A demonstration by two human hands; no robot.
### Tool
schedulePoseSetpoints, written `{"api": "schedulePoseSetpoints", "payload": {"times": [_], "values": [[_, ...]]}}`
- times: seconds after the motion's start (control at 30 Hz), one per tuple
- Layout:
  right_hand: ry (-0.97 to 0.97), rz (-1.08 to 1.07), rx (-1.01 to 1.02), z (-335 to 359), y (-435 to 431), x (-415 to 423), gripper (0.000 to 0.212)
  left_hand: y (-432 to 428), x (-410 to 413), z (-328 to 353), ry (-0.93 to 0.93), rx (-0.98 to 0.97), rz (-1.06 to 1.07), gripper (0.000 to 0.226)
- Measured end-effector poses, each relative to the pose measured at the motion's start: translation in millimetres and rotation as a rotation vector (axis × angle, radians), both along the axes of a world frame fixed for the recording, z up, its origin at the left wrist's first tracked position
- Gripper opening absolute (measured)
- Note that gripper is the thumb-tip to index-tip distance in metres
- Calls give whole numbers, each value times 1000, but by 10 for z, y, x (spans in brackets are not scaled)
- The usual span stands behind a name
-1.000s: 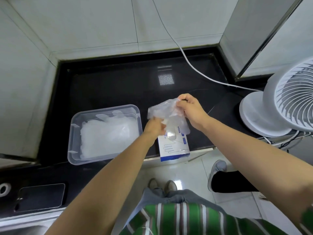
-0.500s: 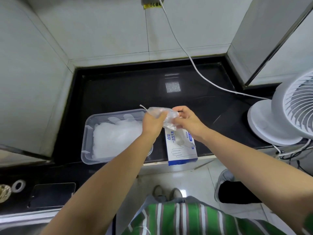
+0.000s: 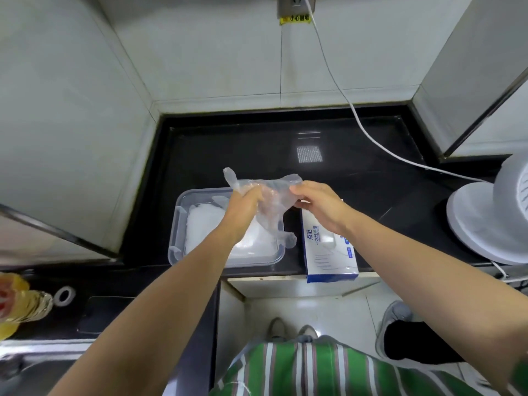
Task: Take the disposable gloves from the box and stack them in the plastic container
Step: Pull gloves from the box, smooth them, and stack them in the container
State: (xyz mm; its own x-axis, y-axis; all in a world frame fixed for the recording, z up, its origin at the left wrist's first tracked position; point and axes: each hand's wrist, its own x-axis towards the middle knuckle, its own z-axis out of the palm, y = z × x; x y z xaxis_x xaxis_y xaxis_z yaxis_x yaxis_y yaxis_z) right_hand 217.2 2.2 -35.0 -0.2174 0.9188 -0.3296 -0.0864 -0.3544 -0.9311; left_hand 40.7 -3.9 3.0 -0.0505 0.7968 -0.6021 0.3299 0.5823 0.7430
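A person is holding one thin, clear, crinkled plastic disposable glove [image 3: 275, 185] in the air above the right half of the translucent rectangular plastic container [image 3: 175, 232]. The container is sitting on the black glossy countertop [image 3: 257, 144] with a white pile of flattened gloves [image 3: 205, 224] already in it.

The left hand [image 3: 245, 205] is gripping the glove's left part with curled fingers, and a narrow finger of film is poking up past it, away from the container's far rim. The right hand [image 3: 317, 204] is pinching the upper right corner between thumb and fingertips, just right of the container. This hand is hovering over the white-and-blue cardboard glove box [image 3: 328, 250], which is lying beside the container's right wall.

The film is spanning between the hands, so its long axis is running roughly along the container's long side. One lobe is dangling toward the near right corner. I cannot tell which end is the cuff.

The glove is looking almost weightless, limp and clingy, so it is likely to crumple or drift. Pinching two edges and keeping it spread should be letting it land flat on the pile.
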Motion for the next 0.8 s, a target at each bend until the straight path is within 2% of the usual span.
{"api": "schedulePoseSetpoints", "payload": {"times": [0.03,0.1,0.17,0.27,0.4,0.43,0.53,0.57,0.67,0.73,0.77,0.8], "values": [[-1,-40,39,1,19,-37,13,32,-70,2,1,2,33,50],[11,-59,92,43,35,-120,12,67,-263,-73,-30,206,86,16],[54,-87,78,71,50,-230,16,1,-443,-112,64,255,107,13],[38,-162,55,85,76,-442,21,-27,-584,-181,-83,332,283,28],[-133,-184,108,57,73,-650,26,-84,-752,-143,-312,158,365,76],[-190,-189,120,63,67,-675,26,-74,-798,-163,-305,148,321,72],[-353,-177,129,75,30,-774,21,-74,-914,-238,-126,183,293,19],[-397,-163,126,60,13,-802,17,-81,-925,-245,-107,203,329,13],[-499,-145,143,-14,-58,-914,13,-67,-920,-257,-98,215,399,22],[-540,-139,139,-66,-96,-991,11,-62,-916,-265,-172,93,365,61],[-546,-146,130,-99,-105,-1025,10,-72,-913,-294,-220,38,311,72],[-544,-161,123,-121,-108,-1048,9,-91,-912,-340,-246,21,263,65]]}}
